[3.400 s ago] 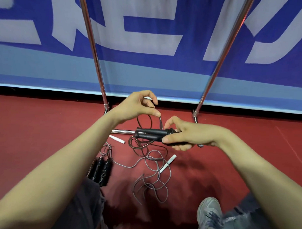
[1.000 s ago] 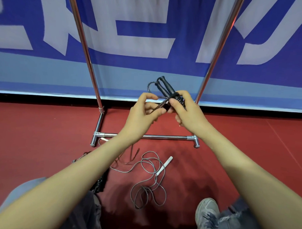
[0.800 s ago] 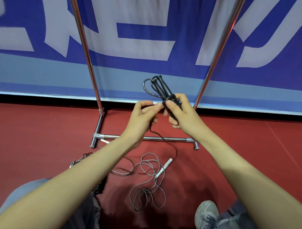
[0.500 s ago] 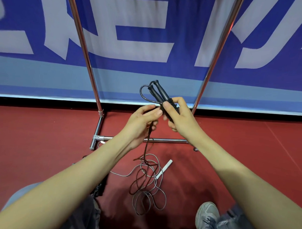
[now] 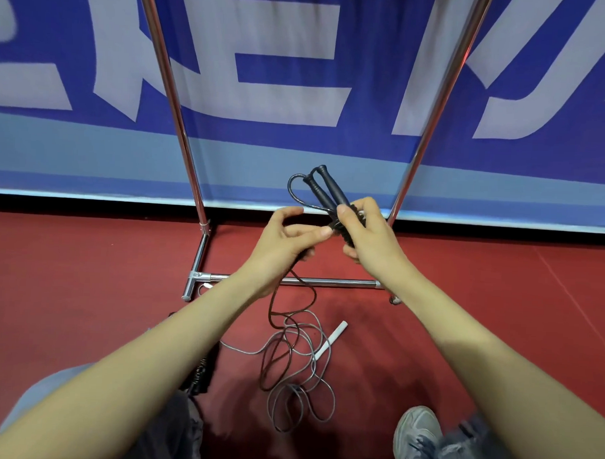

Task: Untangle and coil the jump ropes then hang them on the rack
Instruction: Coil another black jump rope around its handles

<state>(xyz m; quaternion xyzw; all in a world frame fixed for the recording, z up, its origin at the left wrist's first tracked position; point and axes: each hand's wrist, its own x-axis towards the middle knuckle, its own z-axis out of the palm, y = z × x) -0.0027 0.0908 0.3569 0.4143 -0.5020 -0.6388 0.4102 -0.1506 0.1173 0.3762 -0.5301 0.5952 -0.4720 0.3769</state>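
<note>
Two black handles [image 5: 324, 190] lie side by side, gripped in the curled fingers of the right hand [image 5: 369, 235], tips slanting up and away toward the rack [image 5: 176, 122], while the left hand [image 5: 283, 242], just beside, pinches their dark cord [image 5: 272, 303], which trails down to the floor [image 5: 87, 256] below both.

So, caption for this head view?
Right hand grips two black rope handles; left hand holds their dark cord, chrome rack behind.

Banner [image 5: 299, 92]: large white characters on blue, cropped by frame, unreadable. No other text legible.
</note>
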